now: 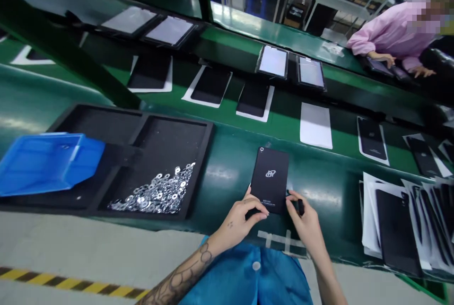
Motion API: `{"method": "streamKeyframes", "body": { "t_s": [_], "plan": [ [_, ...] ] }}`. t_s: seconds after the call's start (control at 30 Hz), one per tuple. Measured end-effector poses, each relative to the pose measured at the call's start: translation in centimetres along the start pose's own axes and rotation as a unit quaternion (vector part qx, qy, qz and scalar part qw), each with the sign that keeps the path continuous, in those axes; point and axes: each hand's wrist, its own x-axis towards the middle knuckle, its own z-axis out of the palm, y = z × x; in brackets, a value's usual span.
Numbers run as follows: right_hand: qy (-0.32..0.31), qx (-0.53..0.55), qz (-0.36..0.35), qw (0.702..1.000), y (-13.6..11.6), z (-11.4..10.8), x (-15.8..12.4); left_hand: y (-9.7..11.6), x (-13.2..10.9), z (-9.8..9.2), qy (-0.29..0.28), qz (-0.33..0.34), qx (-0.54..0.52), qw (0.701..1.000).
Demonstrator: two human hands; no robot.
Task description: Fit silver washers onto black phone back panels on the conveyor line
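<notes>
Blue smock (248, 276) first, then 2 hands apart: left hand (241, 220) and right hand (307, 229) pinching the lower corners of a black phone (269, 177), just ahead of the hands. Light, stiff, slippery-looking; better to hold by long edges.

A green table (230, 168) runs across the view. On it sit a black foam tray (106, 120) holding a heap of silver metal washers (152, 192) and a tilted blue plastic bin (46, 163). Black phone panels on white sheets (211, 86) lie in a row, with more stacked at right (397, 229). Beyond, a co-worker in pink (393, 33) handles a dark tablet (379, 66).
</notes>
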Motion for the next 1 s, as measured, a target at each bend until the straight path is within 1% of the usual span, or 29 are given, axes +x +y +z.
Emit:
{"method": "streamKeyframes", "body": {
  "t_s": [0.07,0.13,0.2,0.23,0.3,0.37,0.4,0.47,0.5,0.53,0.57,0.6,0.63,0.67,0.7,0.73,0.77,0.8,0.87,0.9,0.93,1.0],
  "plan": [
    [-0.029,0.051,0.036,0.998,-0.2,1.3,-0.1,0.2,0.9,-0.2,-0.015,-0.014,-0.016,1.000],
    [-0.061,0.113,0.072,0.989,-0.6,2.0,0.8,0.2,1.6,-0.7,-0.011,-0.019,-0.029,0.999],
    [-0.060,0.161,0.082,0.982,-1.5,1.8,2.5,-0.1,1.9,-1.5,0.026,-0.015,-0.030,0.999],
    [-0.040,0.179,0.074,0.980,-2.1,1.2,3.5,-0.4,1.9,-1.9,0.052,-0.010,-0.023,0.998],
    [0.019,0.202,0.040,0.978,-4.0,-1.0,6.1,-1.1,1.4,-3.1,0.101,0.002,0.010,0.995],
    [0.074,0.217,-0.004,0.973,-6.3,-4.3,9.3,-1.8,0.5,-4.1,0.130,0.030,0.070,0.989],
    [0.093,0.224,-0.029,0.970,-7.3,-6.1,11.0,-2.1,-0.1,-4.5,0.138,0.053,0.103,0.984],
    [0.097,0.223,-0.059,0.968,-8.8,-9.7,14.6,-2.6,-1.3,-5.0,0.145,0.105,0.158,0.971],
    [0.099,0.195,-0.059,0.974,-9.1,-11.4,16.3,-2.8,-1.9,-5.1,0.148,0.131,0.179,0.964],
    [0.117,0.139,-0.049,0.982,-9.0,-12.8,17.8,-3.0,-2.4,-5.2,0.152,0.152,0.196,0.957],
    [0.145,0.057,-0.034,0.987,-8.7,-13.9,19.1,-3.2,-2.9,-5.1,0.160,0.166,0.212,0.950],
    [0.182,-0.045,-0.017,0.982,-8.1,-14.6,20.1,-3.4,-3.4,-5.0,0.171,0.173,0.227,0.943],
    [0.219,-0.150,-0.004,0.964,-7.5,-14.9,20.8,-3.6,-3.7,-4.9,0.184,0.173,0.238,0.938],
    [0.247,-0.242,0.002,0.938,-6.9,-14.8,21.4,-3.7,-4.1,-4.8,0.195,0.169,0.246,0.934],
    [0.259,-0.310,0.000,0.915,-6.5,-14.2,21.8,-3.8,-4.3,-4.7,0.202,0.163,0.250,0.933],
    [0.252,-0.347,-0.014,0.903,-6.4,-13.2,22.1,-3.9,-4.4,-4.7,0.206,0.158,0.250,0.933],
    [0.229,-0.358,-0.038,0.904,-6.6,-11.7,22.5,-3.9,-4.5,-4.6,0.206,0.158,0.250,0.933],
    [0.193,-0.350,-0.068,0.914,-7.2,-9.9,23.0,-3.8,-4.5,-4.5,0.205,0.158,0.252,0.932],
    [0.106,-0.310,-0.133,0.935,-9.2,-5.4,24.3,-3.7,-4.3,-4.4,0.202,0.160,0.267,0.929],
    [0.070,-0.295,-0.157,0.940,-10.5,-2.9,25.2,-3.6,-4.2,-4.3,0.198,0.159,0.280,0.926],
    [0.046,-0.289,-0.167,0.942,-11.9,-0.6,26.2,-3.6,-4.1,-4.3,0.191,0.159,0.294,0.923],
    [0.015,-0.306,-0.146,0.941,-14.5,3.5,28.4,-3.6,-4.1,-4.1,0.178,0.161,0.318,0.917]
  ]
}}
